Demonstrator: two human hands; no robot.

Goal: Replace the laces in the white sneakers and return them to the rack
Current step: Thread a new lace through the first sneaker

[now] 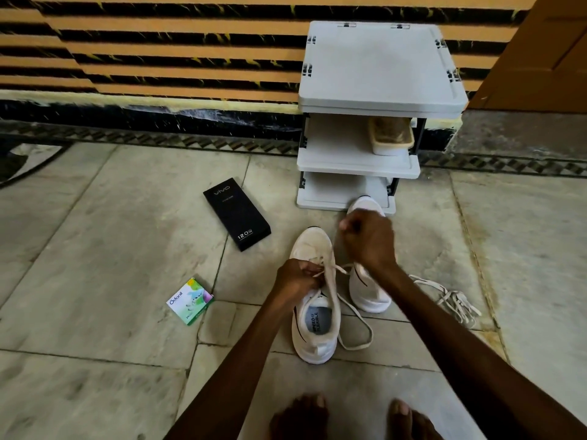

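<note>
Left grip (pixel 297 277) pinched the lace (pixel 336 268) at the sneaker (pixel 317 331), likely steadying it; beyond it, right grip (pixel 368 239), fisted on the lace, held it taut.

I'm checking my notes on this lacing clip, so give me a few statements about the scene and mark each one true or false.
1. The near sneaker and far sneaker stand on the floor. True.
2. The black box lies right of the sneakers. False: it lies to their left.
3. A loose lace lies on the floor right of them. True.
4. The rack is bare. False: a brown-lined shoe sits on its middle shelf.
5. The left hand pinches the lace at the near sneaker. True.
</note>
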